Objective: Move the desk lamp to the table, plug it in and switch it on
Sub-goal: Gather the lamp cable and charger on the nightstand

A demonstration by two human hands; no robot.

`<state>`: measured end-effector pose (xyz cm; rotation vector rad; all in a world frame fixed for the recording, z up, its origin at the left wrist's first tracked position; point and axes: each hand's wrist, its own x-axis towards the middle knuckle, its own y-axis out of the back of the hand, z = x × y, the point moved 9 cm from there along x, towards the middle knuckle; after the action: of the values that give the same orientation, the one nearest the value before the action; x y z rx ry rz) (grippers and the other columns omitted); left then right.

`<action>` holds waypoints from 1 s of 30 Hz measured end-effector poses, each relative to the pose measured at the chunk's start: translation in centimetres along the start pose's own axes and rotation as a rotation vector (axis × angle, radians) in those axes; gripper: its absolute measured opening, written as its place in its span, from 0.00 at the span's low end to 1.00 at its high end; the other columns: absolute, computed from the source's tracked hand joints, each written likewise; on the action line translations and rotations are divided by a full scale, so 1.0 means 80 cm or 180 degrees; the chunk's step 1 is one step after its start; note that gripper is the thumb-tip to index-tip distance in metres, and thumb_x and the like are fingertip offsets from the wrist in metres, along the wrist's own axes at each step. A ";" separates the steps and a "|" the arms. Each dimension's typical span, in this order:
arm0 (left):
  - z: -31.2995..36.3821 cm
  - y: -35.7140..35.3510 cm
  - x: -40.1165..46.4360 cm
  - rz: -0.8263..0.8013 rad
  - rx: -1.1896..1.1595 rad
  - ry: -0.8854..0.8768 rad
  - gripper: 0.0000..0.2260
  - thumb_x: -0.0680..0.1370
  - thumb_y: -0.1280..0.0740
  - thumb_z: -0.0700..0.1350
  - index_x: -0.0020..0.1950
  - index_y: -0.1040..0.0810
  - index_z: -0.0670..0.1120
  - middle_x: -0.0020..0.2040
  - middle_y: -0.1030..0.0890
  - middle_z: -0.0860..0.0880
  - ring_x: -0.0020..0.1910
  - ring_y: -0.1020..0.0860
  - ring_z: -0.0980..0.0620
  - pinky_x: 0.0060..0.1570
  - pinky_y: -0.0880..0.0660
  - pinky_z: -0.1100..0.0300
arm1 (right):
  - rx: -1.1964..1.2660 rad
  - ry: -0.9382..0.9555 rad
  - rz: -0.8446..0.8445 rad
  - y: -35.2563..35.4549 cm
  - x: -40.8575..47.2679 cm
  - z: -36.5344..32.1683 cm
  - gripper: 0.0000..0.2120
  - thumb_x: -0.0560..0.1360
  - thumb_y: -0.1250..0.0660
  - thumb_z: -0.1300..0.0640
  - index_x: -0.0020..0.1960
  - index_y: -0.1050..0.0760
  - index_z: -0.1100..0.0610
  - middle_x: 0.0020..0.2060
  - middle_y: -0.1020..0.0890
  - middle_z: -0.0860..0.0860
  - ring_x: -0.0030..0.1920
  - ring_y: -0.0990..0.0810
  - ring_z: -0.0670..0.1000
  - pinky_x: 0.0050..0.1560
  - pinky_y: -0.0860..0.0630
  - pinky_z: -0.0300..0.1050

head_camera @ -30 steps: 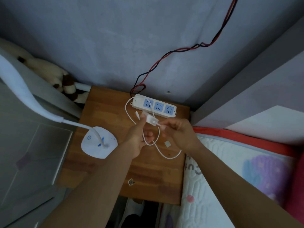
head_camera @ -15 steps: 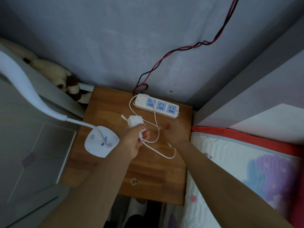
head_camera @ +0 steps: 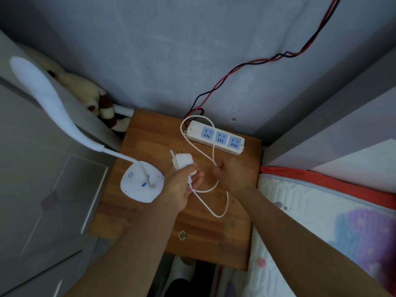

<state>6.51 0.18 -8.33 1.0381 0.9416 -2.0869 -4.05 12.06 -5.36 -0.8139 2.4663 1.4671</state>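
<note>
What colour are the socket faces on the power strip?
Blue, set in the white power strip; clearest in the head view.

Desk lamp [head_camera: 140,185] stands on wooden table [head_camera: 150,129]. Left hand [head_camera: 182,185] grips white plug adapter [head_camera: 182,160] — prongs up. Right hand [head_camera: 231,174] pinches white cord [head_camera: 211,151]. Power strip [head_camera: 215,137] — 3 sockets, none occupied.

The room is dim, with cool, flat, diffuse light and no distinct source. Shadows are soft beneath the left hand [head_camera: 182,189] and right hand [head_camera: 232,175]. No glare appears. Wide-angle distortion bends straight edges far from the hands. Fine detail is soft throughout, slightly smeared.
</note>
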 end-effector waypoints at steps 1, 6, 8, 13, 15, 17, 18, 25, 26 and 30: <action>0.001 -0.004 -0.002 -0.0035 -0.0080 -0.0015 0.18 0.73 0.31 0.37 0.63 0.28 0.39 0.48 0.20 0.41 0.46 0.18 0.45 0.40 0.18 0.56 | -0.0019 0.0107 0.0010 0.005 -0.005 -0.003 0.11 0.73 0.37 0.56 0.31 0.29 0.51 0.29 0.24 0.48 0.31 0.24 0.47 0.34 0.25 0.45; 0.000 -0.046 -0.015 -0.0438 -0.0141 0.0031 0.26 0.68 0.25 0.38 0.64 0.27 0.43 0.52 0.18 0.43 0.53 0.19 0.45 0.54 0.21 0.49 | -0.0552 0.0832 0.0181 0.029 -0.038 -0.022 0.07 0.70 0.34 0.59 0.35 0.31 0.53 0.33 0.25 0.49 0.30 0.29 0.46 0.29 0.32 0.41; -0.003 -0.059 -0.020 -0.0423 -0.0150 0.0056 0.28 0.67 0.25 0.36 0.65 0.29 0.42 0.54 0.19 0.41 0.53 0.19 0.45 0.56 0.23 0.49 | -0.0638 0.1080 0.0321 0.039 -0.050 -0.029 0.10 0.68 0.33 0.62 0.35 0.33 0.51 0.31 0.28 0.45 0.28 0.34 0.42 0.30 0.39 0.37; -0.002 -0.078 -0.034 -0.0284 -0.0022 -0.0086 0.23 0.67 0.26 0.34 0.60 0.26 0.41 0.50 0.18 0.40 0.50 0.18 0.45 0.57 0.22 0.48 | -0.0427 0.1300 0.0312 0.053 -0.071 -0.034 0.09 0.69 0.33 0.63 0.39 0.28 0.50 0.30 0.32 0.38 0.27 0.32 0.36 0.30 0.42 0.28; 0.001 -0.084 -0.043 -0.0333 -0.0012 -0.0185 0.16 0.69 0.27 0.34 0.54 0.24 0.43 0.43 0.16 0.43 0.43 0.16 0.48 0.48 0.20 0.52 | -0.0094 0.1289 0.0228 0.059 -0.079 -0.035 0.08 0.72 0.33 0.62 0.44 0.25 0.49 0.32 0.28 0.36 0.32 0.27 0.34 0.31 0.36 0.27; 0.006 -0.085 -0.054 -0.0359 0.0127 -0.0344 0.12 0.70 0.28 0.35 0.51 0.24 0.44 0.37 0.17 0.46 0.36 0.17 0.51 0.39 0.20 0.55 | 0.0619 0.1055 0.0009 0.063 -0.085 -0.027 0.10 0.73 0.31 0.61 0.43 0.22 0.45 0.32 0.22 0.35 0.35 0.23 0.34 0.35 0.30 0.25; 0.009 -0.084 -0.059 -0.0376 0.0208 -0.0430 0.12 0.70 0.28 0.36 0.51 0.24 0.44 0.36 0.18 0.47 0.35 0.18 0.52 0.37 0.21 0.55 | 0.1133 0.0848 -0.0185 0.064 -0.089 -0.023 0.10 0.73 0.30 0.61 0.43 0.21 0.45 0.34 0.18 0.36 0.36 0.20 0.35 0.38 0.28 0.25; 0.037 -0.040 -0.115 -0.0574 0.1165 -0.0856 0.14 0.70 0.28 0.37 0.52 0.24 0.49 0.44 0.20 0.48 0.40 0.20 0.53 0.36 0.23 0.62 | 0.2025 -0.0045 0.0286 0.098 -0.091 -0.016 0.11 0.77 0.35 0.58 0.42 0.20 0.64 0.37 0.17 0.57 0.38 0.18 0.53 0.45 0.21 0.49; 0.038 -0.030 -0.123 -0.0579 0.1363 -0.0840 0.15 0.70 0.27 0.37 0.54 0.24 0.49 0.46 0.20 0.48 0.42 0.20 0.53 0.35 0.22 0.64 | 0.1978 -0.0106 0.0503 0.104 -0.086 -0.023 0.11 0.77 0.36 0.59 0.42 0.21 0.66 0.37 0.17 0.58 0.39 0.19 0.54 0.45 0.22 0.51; 0.046 0.019 -0.154 -0.0668 0.2005 -0.0782 0.19 0.71 0.28 0.40 0.59 0.26 0.47 0.51 0.21 0.46 0.43 0.20 0.53 0.38 0.19 0.62 | 0.1945 -0.0203 0.1211 0.123 -0.077 -0.074 0.10 0.77 0.35 0.60 0.41 0.21 0.65 0.43 0.16 0.60 0.44 0.19 0.53 0.45 0.22 0.47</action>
<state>12.38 -1.05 3.18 0.9645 0.2728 -2.7003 -3.26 12.96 7.65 -0.1848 2.8716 0.7003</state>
